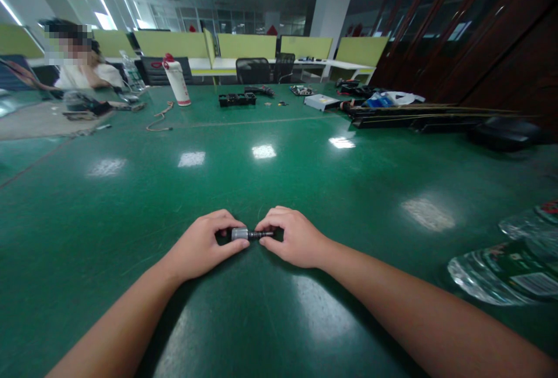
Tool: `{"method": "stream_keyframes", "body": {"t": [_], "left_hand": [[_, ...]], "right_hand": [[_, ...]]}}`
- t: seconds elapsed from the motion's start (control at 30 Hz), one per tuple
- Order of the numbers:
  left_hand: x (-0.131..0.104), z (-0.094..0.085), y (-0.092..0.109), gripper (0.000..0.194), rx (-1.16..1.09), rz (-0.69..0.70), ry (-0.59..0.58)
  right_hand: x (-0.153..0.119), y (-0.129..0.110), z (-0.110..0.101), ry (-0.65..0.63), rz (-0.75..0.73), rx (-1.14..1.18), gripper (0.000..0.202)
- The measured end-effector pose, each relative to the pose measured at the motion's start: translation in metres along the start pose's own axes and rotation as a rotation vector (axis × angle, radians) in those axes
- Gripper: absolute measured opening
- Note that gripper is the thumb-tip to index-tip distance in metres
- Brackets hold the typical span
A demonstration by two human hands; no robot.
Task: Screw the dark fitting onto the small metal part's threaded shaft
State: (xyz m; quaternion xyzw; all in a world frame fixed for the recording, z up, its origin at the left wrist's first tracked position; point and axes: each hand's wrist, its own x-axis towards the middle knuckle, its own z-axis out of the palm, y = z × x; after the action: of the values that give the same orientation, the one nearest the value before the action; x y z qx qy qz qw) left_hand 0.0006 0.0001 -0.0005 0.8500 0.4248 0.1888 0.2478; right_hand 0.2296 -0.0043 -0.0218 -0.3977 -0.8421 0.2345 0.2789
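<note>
Cylinder [239,234] is at or just above the green table [261,183]; we see left hand [198,247] pinching its grey barrel, right hand [300,239] its thin end. We judge uneven fingertip pull could tilt it; a loosened pinch could let it roll away.

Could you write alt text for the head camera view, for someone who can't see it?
Two bare hands, left and right, hold a small grey-and-black cylindrical part between them, low over a glossy green table. Beyond are a white bottle, scattered parts and a seated person; clear bottles lie at right.
</note>
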Motion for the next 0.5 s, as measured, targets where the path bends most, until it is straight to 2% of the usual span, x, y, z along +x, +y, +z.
{"method": "stream_keyframes", "body": {"t": [0.5], "left_hand": [[0.0004, 0.0003, -0.0013, 0.026, 0.002, -0.013, -0.014]], "right_hand": [[-0.0011, 0.0013, -0.0001, -0.008, -0.011, -0.009, 0.015]]}}
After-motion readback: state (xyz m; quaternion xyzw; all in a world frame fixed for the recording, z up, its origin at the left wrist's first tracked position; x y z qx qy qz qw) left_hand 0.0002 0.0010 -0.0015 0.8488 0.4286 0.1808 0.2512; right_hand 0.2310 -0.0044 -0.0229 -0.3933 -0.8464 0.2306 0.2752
